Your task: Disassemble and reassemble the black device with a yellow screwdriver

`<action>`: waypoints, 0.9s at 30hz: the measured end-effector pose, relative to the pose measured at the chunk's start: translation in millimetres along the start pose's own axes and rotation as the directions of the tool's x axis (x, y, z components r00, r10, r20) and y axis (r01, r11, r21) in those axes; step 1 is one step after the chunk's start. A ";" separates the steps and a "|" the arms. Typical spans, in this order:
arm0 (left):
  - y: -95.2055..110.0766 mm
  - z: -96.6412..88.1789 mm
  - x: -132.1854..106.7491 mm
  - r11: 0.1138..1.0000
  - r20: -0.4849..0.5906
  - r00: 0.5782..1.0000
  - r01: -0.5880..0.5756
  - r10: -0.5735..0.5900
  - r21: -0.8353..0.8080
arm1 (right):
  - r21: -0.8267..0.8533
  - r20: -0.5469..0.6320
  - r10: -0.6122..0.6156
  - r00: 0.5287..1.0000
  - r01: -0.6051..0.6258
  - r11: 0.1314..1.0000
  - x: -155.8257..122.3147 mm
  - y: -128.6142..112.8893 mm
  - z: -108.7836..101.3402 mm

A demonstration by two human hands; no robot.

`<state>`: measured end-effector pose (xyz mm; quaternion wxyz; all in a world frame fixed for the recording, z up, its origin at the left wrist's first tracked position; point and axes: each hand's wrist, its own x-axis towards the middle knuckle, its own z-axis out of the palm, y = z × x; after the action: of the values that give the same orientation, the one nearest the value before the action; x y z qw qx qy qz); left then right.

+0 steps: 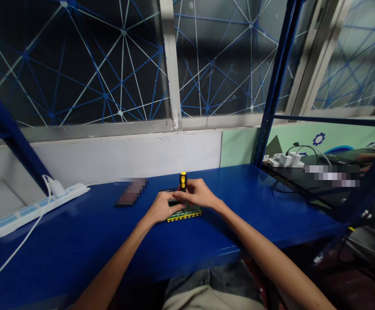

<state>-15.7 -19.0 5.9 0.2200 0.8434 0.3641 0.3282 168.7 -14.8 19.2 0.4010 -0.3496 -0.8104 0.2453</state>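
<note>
A small green circuit board (pixel 187 212) with yellow connectors along its near edge lies on the blue bench (pixel 77 241). My left hand (pixel 162 207) rests on the board's left part, fingers curled down on it. My right hand (pixel 197 193) is closed around a black and yellow screwdriver (pixel 183 180), which stands upright with its tip hidden at the board.
A dark phone (pixel 129 193) lies left of the board. A white power strip (pixel 29 210) with a plugged charger and cable sits at the far left. To the right, a lower dark surface holds white chargers (pixel 286 160) and cables. Blue frame posts stand at both sides.
</note>
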 end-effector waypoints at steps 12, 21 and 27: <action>1.2 -1.0 -0.2 0.999 0.044 0.998 -0.035 0.036 -0.023 | 0.025 0.016 -0.004 1.000 0.004 1.000 -0.7 -0.8 -0.7; 2.4 -1.5 -0.9 0.998 0.060 0.996 -0.063 0.063 -0.006 | 0.013 -0.002 0.003 1.000 -0.003 1.000 0.1 1.6 0.6; 1.6 -0.2 -0.2 0.999 0.042 0.999 -0.030 0.029 0.021 | 0.037 -0.004 -0.005 1.000 0.005 0.999 -0.3 1.3 0.6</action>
<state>-15.2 -20.2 6.9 0.2134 0.8577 0.3506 0.3098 168.8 -14.2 17.9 0.4095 -0.3402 -0.8059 0.2588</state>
